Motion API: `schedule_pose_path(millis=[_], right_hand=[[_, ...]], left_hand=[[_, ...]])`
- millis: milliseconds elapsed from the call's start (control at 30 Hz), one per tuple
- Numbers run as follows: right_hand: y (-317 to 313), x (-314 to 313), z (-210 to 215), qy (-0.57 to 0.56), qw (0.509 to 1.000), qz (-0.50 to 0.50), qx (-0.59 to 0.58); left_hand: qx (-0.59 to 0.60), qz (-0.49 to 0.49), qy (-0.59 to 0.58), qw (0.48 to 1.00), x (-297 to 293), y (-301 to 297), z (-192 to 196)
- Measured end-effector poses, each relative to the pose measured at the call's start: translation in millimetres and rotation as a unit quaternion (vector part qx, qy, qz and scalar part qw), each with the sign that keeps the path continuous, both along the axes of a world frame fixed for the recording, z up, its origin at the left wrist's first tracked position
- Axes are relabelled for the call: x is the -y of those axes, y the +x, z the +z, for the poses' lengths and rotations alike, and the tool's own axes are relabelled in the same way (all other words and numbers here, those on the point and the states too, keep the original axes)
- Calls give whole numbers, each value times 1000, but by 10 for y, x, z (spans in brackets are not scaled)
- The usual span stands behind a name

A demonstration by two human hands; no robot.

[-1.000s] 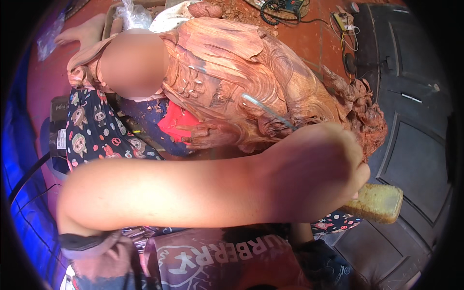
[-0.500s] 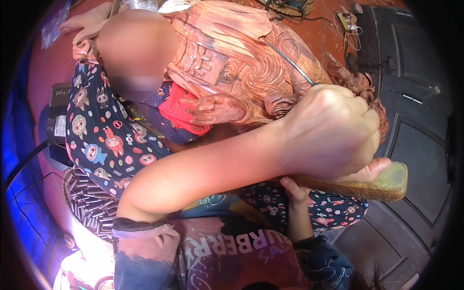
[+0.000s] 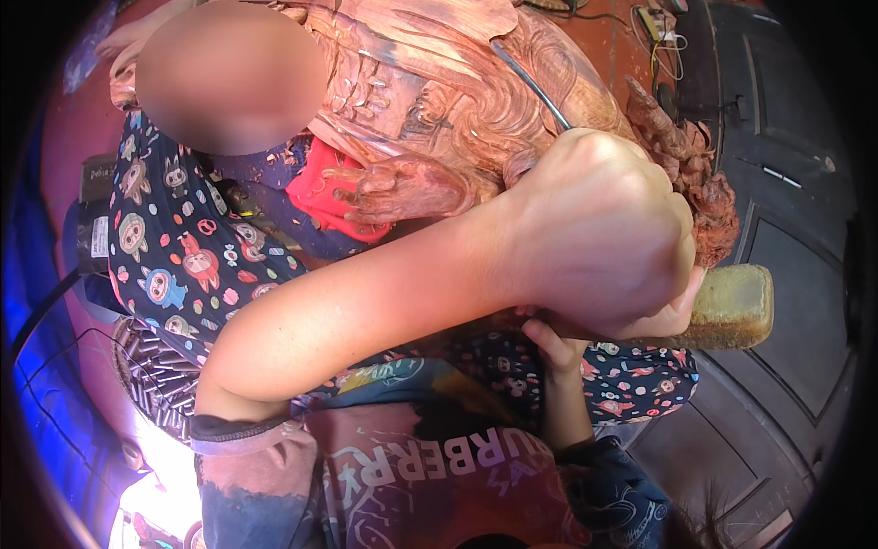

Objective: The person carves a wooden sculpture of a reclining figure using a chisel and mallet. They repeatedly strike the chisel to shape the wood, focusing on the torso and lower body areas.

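A large carved reddish wooden sculpture (image 3: pixel 457 91) with swirling relief lies ahead of me. My left hand (image 3: pixel 604 229) is closed in a fist around the handle of a carving chisel, the handle hidden inside it. The chisel's metal shaft (image 3: pixel 535 84) slants up and left, its tip against the carved surface. Below the left forearm, my right hand (image 3: pixel 556 349) is closed, thumb showing, on a long wooden mallet (image 3: pixel 732 311). Much of the mallet and most right-hand fingers are hidden behind the left arm and fist. The mallet's thick squared end sticks out right of the fist.
Patterned trousers (image 3: pixel 187 265) cover my legs. A round container of metal chisels (image 3: pixel 160 371) stands at the left, near a dark device (image 3: pixel 96 229) with a cable. Red cloth (image 3: pixel 320 197) lies under the carving. Dark panelled boards (image 3: pixel 786 238) are at the right. A blurred patch hides the upper left.
My left fist and the chisel have shifted slightly left and up in the picture. The mallet's end has risen closer beside the fist. The whole view has shifted a little too.
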State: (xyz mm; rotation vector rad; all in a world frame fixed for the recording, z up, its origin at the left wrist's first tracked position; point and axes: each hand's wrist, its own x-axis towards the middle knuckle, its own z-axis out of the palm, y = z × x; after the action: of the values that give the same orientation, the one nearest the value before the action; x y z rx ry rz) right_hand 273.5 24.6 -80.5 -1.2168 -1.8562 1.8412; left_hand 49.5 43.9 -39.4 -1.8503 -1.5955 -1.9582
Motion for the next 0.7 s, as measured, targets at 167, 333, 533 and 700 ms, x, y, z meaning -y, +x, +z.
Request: schedule_pose_path(millis=[167,333,533,700], right_hand=[[22,-14,1,-46,998,10,-38],[1,-31,-4,-33,996,46,-72],[54,-8,-49,-55,994,49,-77],[-125,146,5,-160,973,-157,-54]], left_hand=[[11,15,-7,1000,-17,10,3],[11,1,-16,1000,-14,3,-4],[6,4,-24,1000,-25,6,-3],[-1,5,-23,1000,-36,3,5]])
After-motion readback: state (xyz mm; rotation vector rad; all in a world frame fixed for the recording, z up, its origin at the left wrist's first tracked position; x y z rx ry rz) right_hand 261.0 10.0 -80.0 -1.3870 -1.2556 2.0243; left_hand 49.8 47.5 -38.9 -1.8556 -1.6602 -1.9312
